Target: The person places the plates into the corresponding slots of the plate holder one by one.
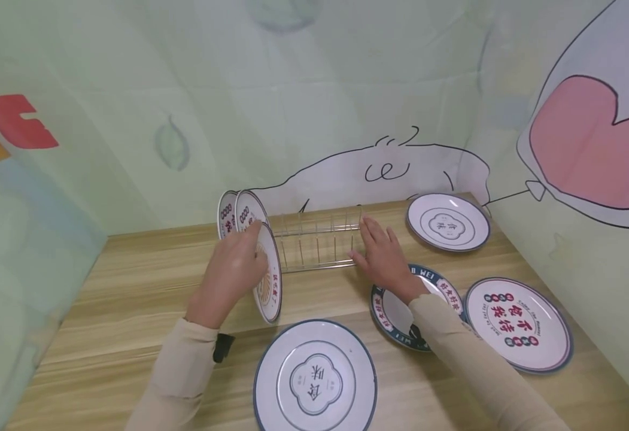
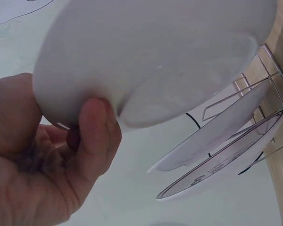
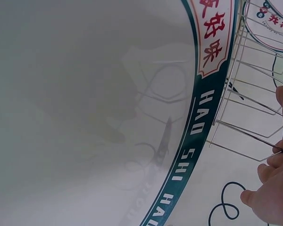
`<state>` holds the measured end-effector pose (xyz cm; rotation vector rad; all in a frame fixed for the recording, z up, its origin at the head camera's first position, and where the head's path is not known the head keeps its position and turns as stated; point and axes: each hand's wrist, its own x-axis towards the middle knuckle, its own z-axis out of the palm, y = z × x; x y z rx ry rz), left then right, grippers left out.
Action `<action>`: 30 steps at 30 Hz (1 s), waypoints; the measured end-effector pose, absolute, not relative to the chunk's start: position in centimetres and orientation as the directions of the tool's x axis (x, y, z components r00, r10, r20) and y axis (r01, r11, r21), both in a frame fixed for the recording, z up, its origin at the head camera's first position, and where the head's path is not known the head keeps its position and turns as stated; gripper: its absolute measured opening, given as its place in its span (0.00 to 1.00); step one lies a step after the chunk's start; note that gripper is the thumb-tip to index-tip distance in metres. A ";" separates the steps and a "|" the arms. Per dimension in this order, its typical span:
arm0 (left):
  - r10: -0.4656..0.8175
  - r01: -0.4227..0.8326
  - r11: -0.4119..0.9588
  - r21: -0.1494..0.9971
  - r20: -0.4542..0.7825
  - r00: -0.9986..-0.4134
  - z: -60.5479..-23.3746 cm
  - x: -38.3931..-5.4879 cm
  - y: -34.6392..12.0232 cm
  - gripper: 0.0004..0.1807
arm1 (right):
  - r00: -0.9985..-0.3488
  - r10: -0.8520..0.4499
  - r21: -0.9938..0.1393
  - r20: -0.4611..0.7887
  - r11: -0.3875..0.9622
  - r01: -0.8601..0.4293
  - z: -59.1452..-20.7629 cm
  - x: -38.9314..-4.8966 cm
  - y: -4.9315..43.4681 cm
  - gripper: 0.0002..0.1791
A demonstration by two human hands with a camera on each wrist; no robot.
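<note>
My left hand (image 1: 232, 269) pinches a white plate (image 1: 269, 275) with an orange pattern and red characters. The plate is on edge at the left end of a wire dish rack (image 1: 318, 263); I cannot tell if it touches the wires. Its pale underside (image 2: 146, 56) faces the left wrist camera, thumb and fingers on its rim. Behind it, two plates (image 1: 227, 206) with red characters stand upright in the rack, partly hidden by the hand. My right hand (image 1: 385, 254) holds the rack's right end, thumb near the front rail and fingers at the back.
A blue-rimmed plate (image 1: 314, 413) lies on the wooden table (image 1: 93, 335) in front. Beneath my right forearm lies a teal-rimmed plate (image 1: 389, 320), beside a red-lettered plate (image 1: 540, 323). Another plate (image 1: 449, 224) lies at back right. Printed cloth (image 1: 185, 90) walls the table.
</note>
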<state>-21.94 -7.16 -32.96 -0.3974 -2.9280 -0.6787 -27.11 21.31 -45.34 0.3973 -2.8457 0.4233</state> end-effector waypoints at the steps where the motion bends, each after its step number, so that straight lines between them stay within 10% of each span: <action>1: 0.232 0.286 0.867 0.407 0.179 -0.956 -33.0 -22.1 -7.1 0.33 | -0.934 -0.231 -0.250 0.273 0.920 -0.301 -45.4 -27.1 21.3 0.42; 30: 0.188 0.294 0.898 0.327 0.319 -0.929 -34.2 -26.2 -5.3 0.33 | -0.934 -0.234 -0.244 0.270 0.922 -0.301 -45.3 -27.0 21.3 0.42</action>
